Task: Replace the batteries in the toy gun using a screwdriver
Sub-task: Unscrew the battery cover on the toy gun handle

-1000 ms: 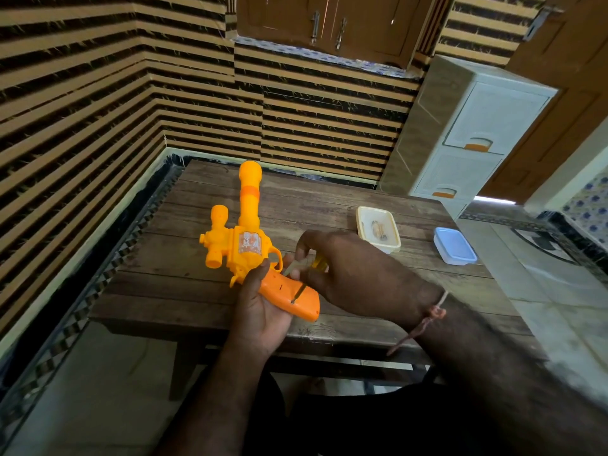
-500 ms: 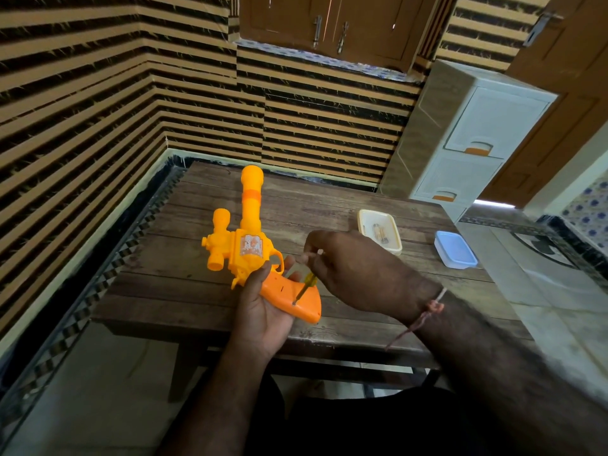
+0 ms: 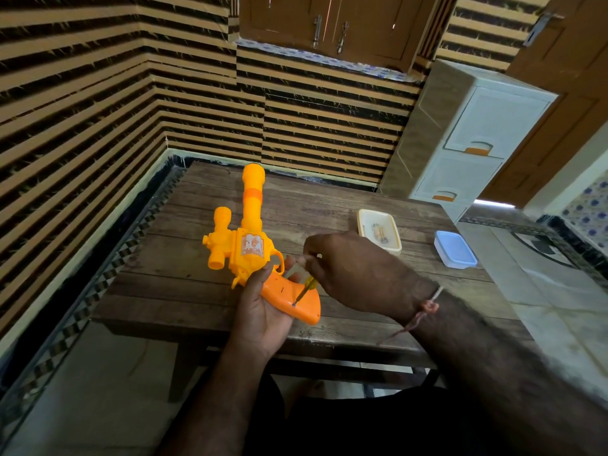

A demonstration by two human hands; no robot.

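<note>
Right hand (image 3: pixel 355 274) pinches a screwdriver (image 3: pixel 304 291), its tip set on the grip of the orange toy gun (image 3: pixel 250 248). Left hand (image 3: pixel 263 311) cradles that grip from beneath, over the desk's (image 3: pixel 184 284) near edge.

Showing two bare forearms, no sleeves reaching the wrists. Left hand (image 3: pixel 260 311) wearing nothing, no ring or band on view. Right hand (image 3: pixel 358 278) also going without rings. Wearing a thin reddish-pink thread (image 3: pixel 424 307) around the right wrist, knotted on the outer side, loose ends trailing down and away from the knot. Wearing dark clothing over the lap, detail blurring into shadow.
</note>
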